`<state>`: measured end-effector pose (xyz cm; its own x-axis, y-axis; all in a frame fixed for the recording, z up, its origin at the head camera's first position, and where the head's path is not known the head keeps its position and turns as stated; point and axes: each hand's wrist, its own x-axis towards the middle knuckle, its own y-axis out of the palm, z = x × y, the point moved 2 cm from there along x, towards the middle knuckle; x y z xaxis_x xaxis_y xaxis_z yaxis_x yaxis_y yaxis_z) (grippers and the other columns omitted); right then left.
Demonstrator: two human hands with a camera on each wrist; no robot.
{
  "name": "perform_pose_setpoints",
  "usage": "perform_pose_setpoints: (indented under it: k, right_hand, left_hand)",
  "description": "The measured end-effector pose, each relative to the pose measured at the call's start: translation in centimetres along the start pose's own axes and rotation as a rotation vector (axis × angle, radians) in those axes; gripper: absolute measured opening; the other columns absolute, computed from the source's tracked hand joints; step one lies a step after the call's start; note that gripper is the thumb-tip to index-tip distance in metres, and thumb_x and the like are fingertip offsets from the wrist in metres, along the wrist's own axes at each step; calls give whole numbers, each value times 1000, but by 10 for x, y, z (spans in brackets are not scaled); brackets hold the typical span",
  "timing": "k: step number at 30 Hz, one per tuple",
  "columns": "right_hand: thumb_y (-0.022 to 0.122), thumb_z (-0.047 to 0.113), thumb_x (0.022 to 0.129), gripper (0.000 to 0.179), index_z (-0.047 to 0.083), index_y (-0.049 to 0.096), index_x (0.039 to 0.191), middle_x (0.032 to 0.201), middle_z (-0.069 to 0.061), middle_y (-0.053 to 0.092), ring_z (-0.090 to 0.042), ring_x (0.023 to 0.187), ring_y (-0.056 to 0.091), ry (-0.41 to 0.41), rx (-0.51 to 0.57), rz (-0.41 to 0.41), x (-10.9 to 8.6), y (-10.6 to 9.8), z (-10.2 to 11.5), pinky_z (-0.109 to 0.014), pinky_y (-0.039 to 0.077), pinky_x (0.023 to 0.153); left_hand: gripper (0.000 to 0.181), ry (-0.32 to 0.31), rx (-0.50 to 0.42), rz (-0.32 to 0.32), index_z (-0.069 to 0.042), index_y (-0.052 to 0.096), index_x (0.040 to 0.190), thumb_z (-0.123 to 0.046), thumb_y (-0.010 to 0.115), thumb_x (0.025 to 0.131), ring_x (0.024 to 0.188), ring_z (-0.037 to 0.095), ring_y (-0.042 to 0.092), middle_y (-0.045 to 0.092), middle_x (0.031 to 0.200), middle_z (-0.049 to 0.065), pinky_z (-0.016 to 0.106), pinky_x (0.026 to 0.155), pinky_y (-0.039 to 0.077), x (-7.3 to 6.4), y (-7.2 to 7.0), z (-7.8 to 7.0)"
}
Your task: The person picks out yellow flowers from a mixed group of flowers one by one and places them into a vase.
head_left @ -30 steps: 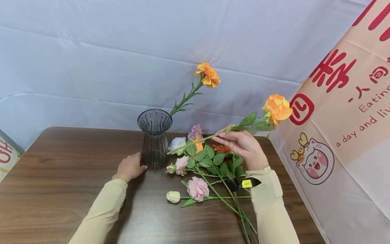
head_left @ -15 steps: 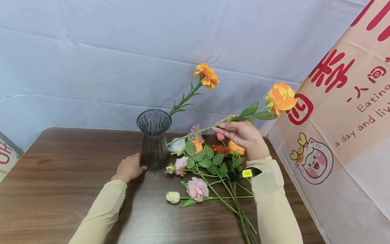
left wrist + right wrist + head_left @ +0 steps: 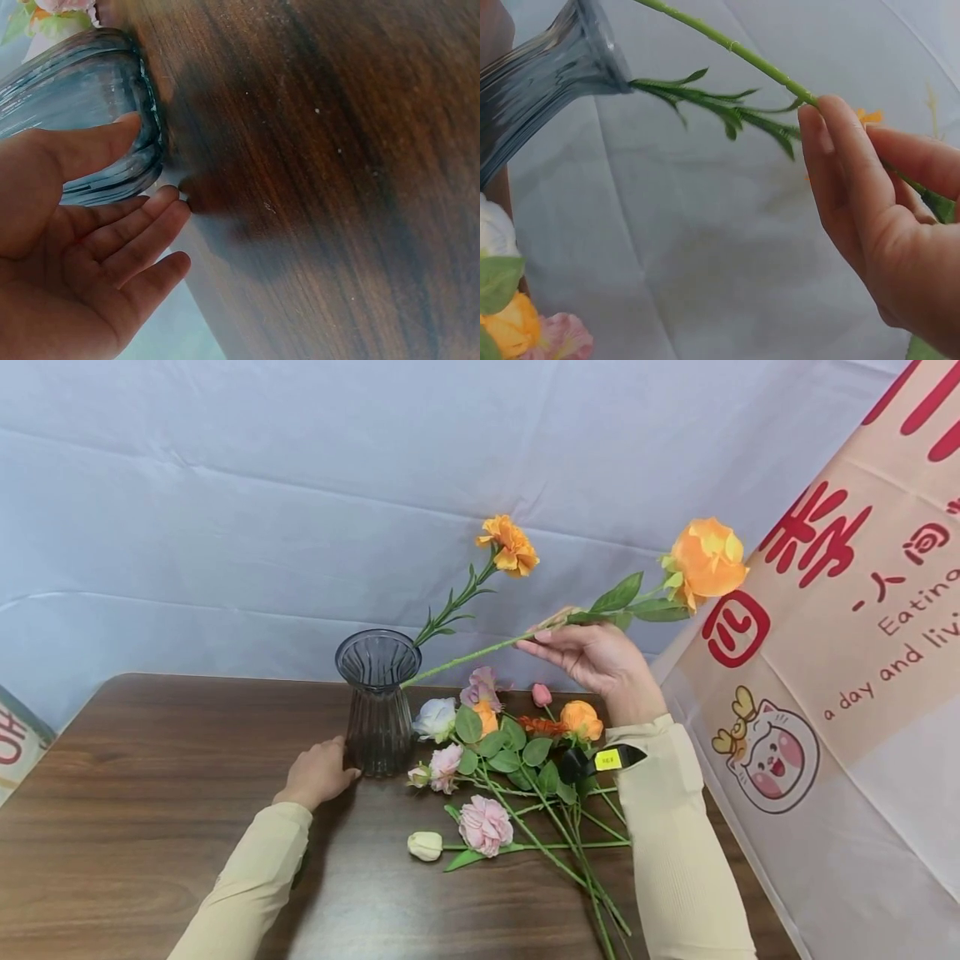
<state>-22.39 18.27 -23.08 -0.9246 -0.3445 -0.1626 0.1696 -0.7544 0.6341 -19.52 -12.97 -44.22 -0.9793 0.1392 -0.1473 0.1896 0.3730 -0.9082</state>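
A grey ribbed glass vase (image 3: 380, 727) stands upright on the table, with an orange carnation (image 3: 512, 545) leaning out to the right. My left hand (image 3: 318, 772) holds the vase low by its base, thumb on one side and fingers at the other in the left wrist view. In my right hand (image 3: 600, 664) the green stem (image 3: 735, 49) of an orange rose (image 3: 708, 560) is pinched between thumb and fingers. The bloom points up and right, and the stem's lower end is beside the vase, just below its rim.
Several flowers lie in a pile right of the vase, among them a pink bloom (image 3: 486, 825), a cream tulip (image 3: 425, 846), a white bloom (image 3: 435, 719) and a second orange bloom (image 3: 581, 720). A pale cloth (image 3: 225, 527) hangs behind the table; a printed banner (image 3: 847, 635) stands at right.
My right hand has risen with the orange rose, lifting its stem clear of the pile towards the vase rim. The left hand and the vase have stayed in place.
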Motion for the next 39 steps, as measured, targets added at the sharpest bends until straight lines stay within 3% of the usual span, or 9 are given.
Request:
perform_pose_setpoints:
  k: [3,15,20,39]
  right_hand:
    - [33,-24,85,28,-18,58,74,83,-32,56,-38,87,62,-18,-22,20,4,8,2,-42,47,88]
    - [43,-24,82,20,-19,62,80,83,-29,58,-38,86,63,-23,-91,-87,15,25,-6,-42,48,87]
    - [46,-23,82,20,-15,63,79,82,-26,59,-35,83,64,-61,-194,-113,20,28,-10,-41,49,86]
    - [46,-17,86,18,-5,60,84,80,-18,60,-27,75,66,-120,-419,-23,27,44,-23,-36,51,82]
  left_hand:
    - [61,-1,-2,1,16,40,128,-22,63,86,103,49,50,47,123,33,56,84,43,0,0,0]
    - [62,1,1,-7,16,39,128,-22,63,86,105,49,49,47,123,33,57,85,42,1,2,2]
    - [61,8,3,-9,16,40,127,-22,64,85,104,49,50,48,121,33,57,85,43,1,0,1]
    - [59,5,1,-12,15,43,125,-22,64,84,101,48,51,51,118,32,56,83,44,1,0,3]
